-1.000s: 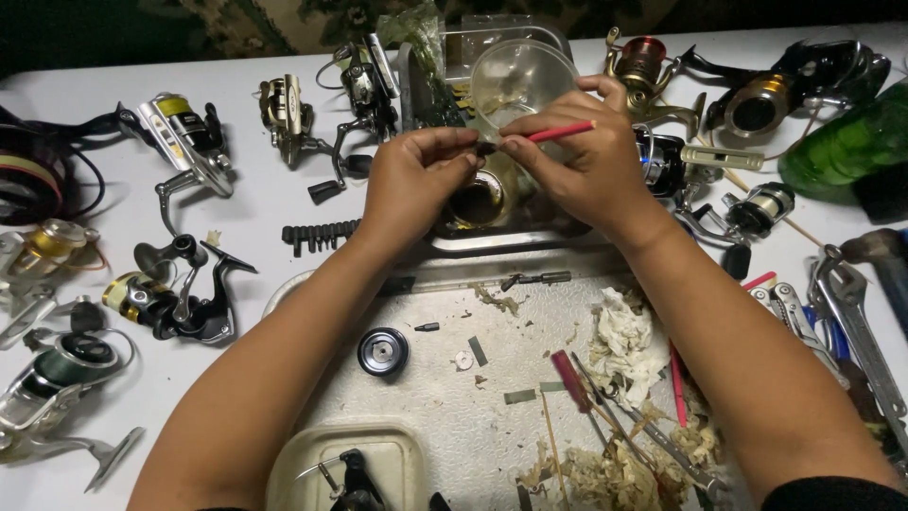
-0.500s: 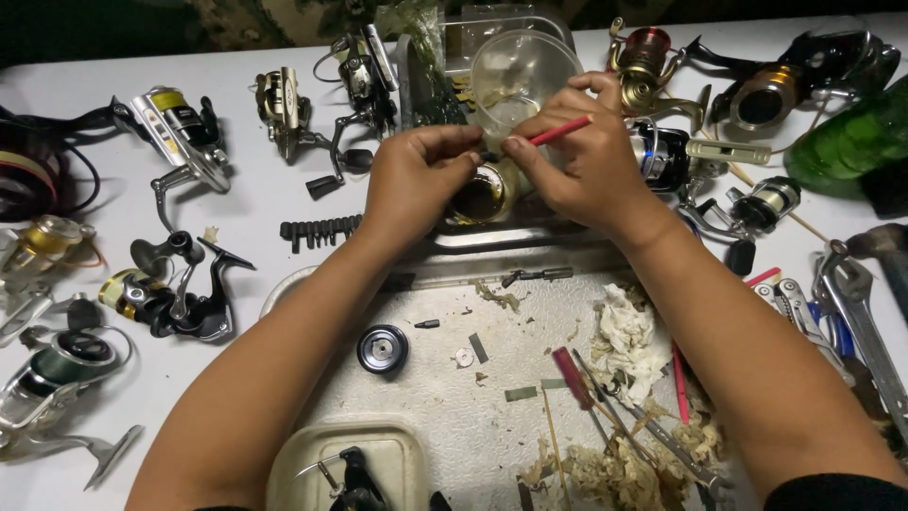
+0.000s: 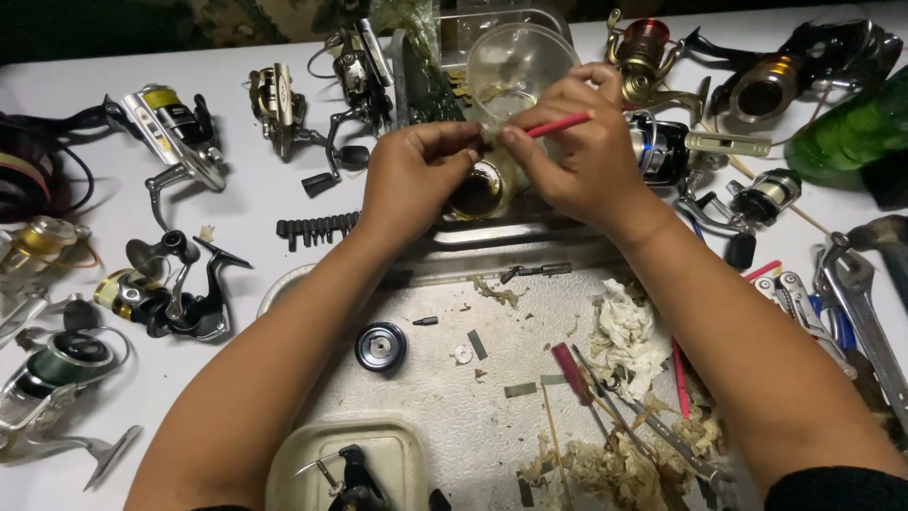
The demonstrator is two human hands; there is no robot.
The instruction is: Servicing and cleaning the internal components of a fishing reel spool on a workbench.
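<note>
My right hand [image 3: 586, 151] pinches a thin red stick [image 3: 558, 124] between thumb and forefinger, the other fingers curled in; the stick's tip points left toward my left fingertips. My left hand [image 3: 416, 180] has thumb and forefinger pressed narrowly together at that same spot, touching the top of a small round brass-coloured part [image 3: 478, 189] that sits just below and between both hands. Whether the left fingers pinch something tiny of their own I cannot tell. Just beyond the fingertips, on the far side, stands a clear plastic cup [image 3: 515, 61].

Both hands hover over the far edge of a metal tray [image 3: 445, 397], which spreads toward me between my forearms. On the tray lie a small black round spool [image 3: 381, 345] near my left forearm, a crumpled white tissue [image 3: 624, 331] near my right forearm, and a red-handled screwdriver [image 3: 574, 361] among fibrous scraps at the near right. A cream plastic container [image 3: 322, 464] sits at the tray's near edge.

Out on the white table [image 3: 255, 189], fishing reels are scattered: a black one [image 3: 175, 298] to the left, a silver one with a yellow band [image 3: 170, 123] far left, a red-spooled one [image 3: 648, 52] far right. A row of black bits [image 3: 317, 227] lies left of my left wrist. A green bottle [image 3: 851, 128] lies at the far right, with a wrench [image 3: 865, 317] nearer on the right.
</note>
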